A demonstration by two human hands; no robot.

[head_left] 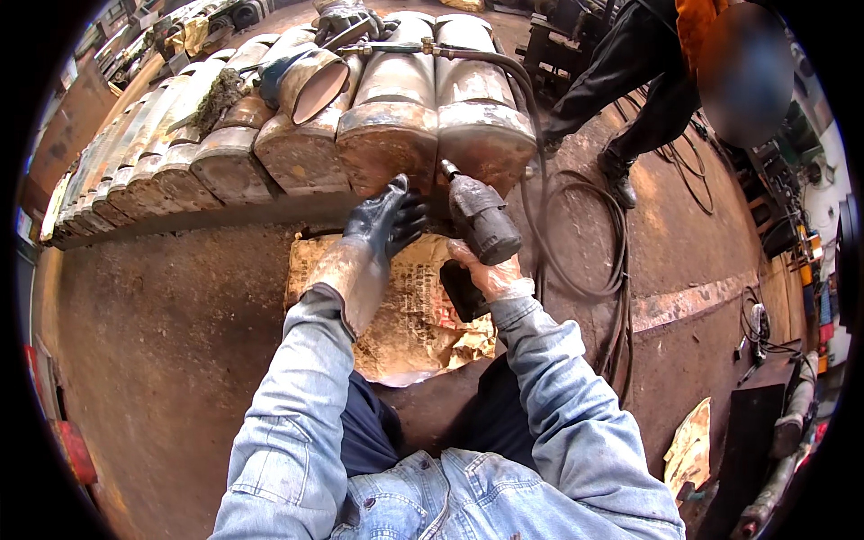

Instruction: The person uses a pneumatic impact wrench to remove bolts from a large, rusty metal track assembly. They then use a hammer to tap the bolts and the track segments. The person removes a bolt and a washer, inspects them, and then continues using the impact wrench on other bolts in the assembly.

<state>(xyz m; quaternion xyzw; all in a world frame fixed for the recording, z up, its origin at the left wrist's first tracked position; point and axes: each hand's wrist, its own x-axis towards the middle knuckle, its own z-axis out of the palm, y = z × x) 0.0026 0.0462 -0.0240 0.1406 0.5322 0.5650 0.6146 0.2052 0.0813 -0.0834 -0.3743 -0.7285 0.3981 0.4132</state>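
Evidently, in the head view, the right hand (493, 272), apparently in a thin clear glove, holds a dark, grimy power driver (486, 216) by its grip, the nose pointing forward at the end of a rusty metal block (481, 139), the nearest on the right of a long row. The left hand (389, 223), in a black-coated glove, sits just beside the tool with its fingers bent near the lower edge of the neighbouring block (385, 139); its palm is turned from the camera, so whether it holds anything small cannot be told.

Good handling here would likely mean keeping the driver square to the work, wrist straight, and squeezing the trigger gradually while the gloved fingers keep well clear of the spinning nose. The looped hose (621, 270) should be kept from snagging the right elbow.

As for writing, the worn cardboard (409, 310) between the knees and the blocks carries rows of dark print and some reddish marks. No label shows clearly on the driver's scuffed casing.
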